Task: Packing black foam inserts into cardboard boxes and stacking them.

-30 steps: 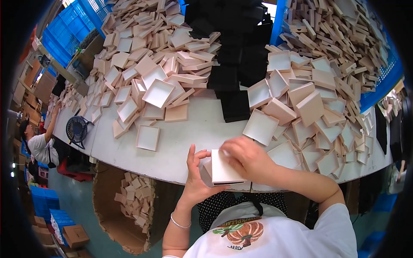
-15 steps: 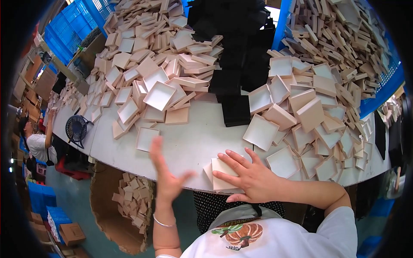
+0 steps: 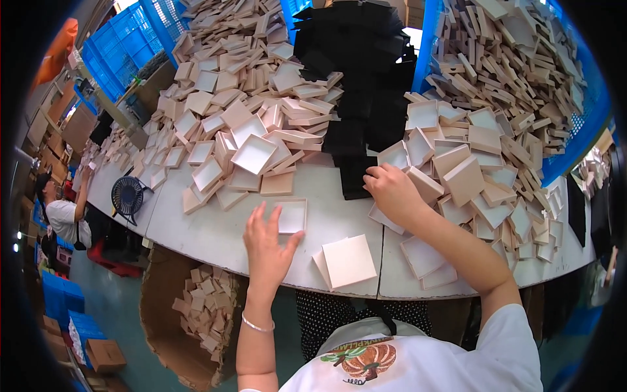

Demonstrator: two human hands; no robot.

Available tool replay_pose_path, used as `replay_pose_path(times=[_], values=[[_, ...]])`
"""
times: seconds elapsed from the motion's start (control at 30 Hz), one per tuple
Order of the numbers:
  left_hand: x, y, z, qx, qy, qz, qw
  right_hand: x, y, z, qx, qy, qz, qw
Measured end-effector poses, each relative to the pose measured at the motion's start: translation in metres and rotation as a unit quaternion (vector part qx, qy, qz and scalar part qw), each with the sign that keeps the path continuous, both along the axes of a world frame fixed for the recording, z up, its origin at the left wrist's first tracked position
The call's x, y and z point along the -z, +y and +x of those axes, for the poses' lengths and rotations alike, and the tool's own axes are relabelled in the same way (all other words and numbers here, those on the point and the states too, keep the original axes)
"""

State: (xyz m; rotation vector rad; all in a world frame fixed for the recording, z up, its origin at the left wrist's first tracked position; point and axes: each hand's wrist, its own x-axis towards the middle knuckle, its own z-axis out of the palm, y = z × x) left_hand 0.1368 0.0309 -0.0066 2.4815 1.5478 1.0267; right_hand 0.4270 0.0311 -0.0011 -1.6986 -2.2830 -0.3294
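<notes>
My left hand [image 3: 266, 243] is around the near left corner of a shallow white-lined box half [image 3: 292, 214]. Its fingers lie along the left side and the thumb is at the near edge. My right hand [image 3: 394, 189] reaches to the black sheets [image 3: 353, 171], its curled fingers at the right edge of the nearest one, beside the right-hand heap; the fingertips are partly hidden. Between my arms, a pale square box piece [image 3: 350, 261] lies slightly turned over another near the table's front edge.
Heaps of box halves stand at left [image 3: 255, 153] and right [image 3: 467, 176]. Blue plastic crates [image 3: 121, 49] rise behind. A black fan [image 3: 128, 196] is at the table's left. Below it, a cardboard carton [image 3: 160, 313] holds more boxes. Another person [image 3: 62, 212] works at far left.
My right hand has left the pale box piece and reached forward to the black sheets. My left hand has brought the white-lined box half rightward. The view has shifted slightly.
</notes>
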Motion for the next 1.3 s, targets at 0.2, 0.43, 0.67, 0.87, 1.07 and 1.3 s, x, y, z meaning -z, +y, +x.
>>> replay_pose_path(times=[0.2, 0.43, 0.67, 0.87, 1.07, 1.3], values=[[0.024, 0.01, 0.0, 0.019, 0.105, -0.094, 0.99, 0.005, 0.002, -0.002, 0.0, -0.088, 0.008, 0.996], [-0.002, -0.01, 0.005, 0.097, -0.189, -0.145, 0.966, -0.033, -0.023, -0.002, -0.058, 0.08, 0.239, 0.966], [-0.01, -0.043, 0.017, 0.339, -0.086, -0.241, 0.905, -0.049, -0.076, -0.01, -0.111, 0.186, 0.176, 0.96], [0.013, -0.053, 0.029, 0.324, -0.268, -0.324, 0.848, -0.036, -0.126, -0.036, -0.252, 0.083, 0.104, 0.959], [0.023, -0.049, 0.036, 0.354, -0.271, -0.273, 0.853, -0.02, -0.115, -0.047, -0.213, 0.212, 0.027, 0.953], [-0.007, -0.05, 0.033, 0.328, -0.045, -0.191, 0.924, -0.034, -0.044, -0.011, -0.016, 0.403, 0.161, 0.901]])
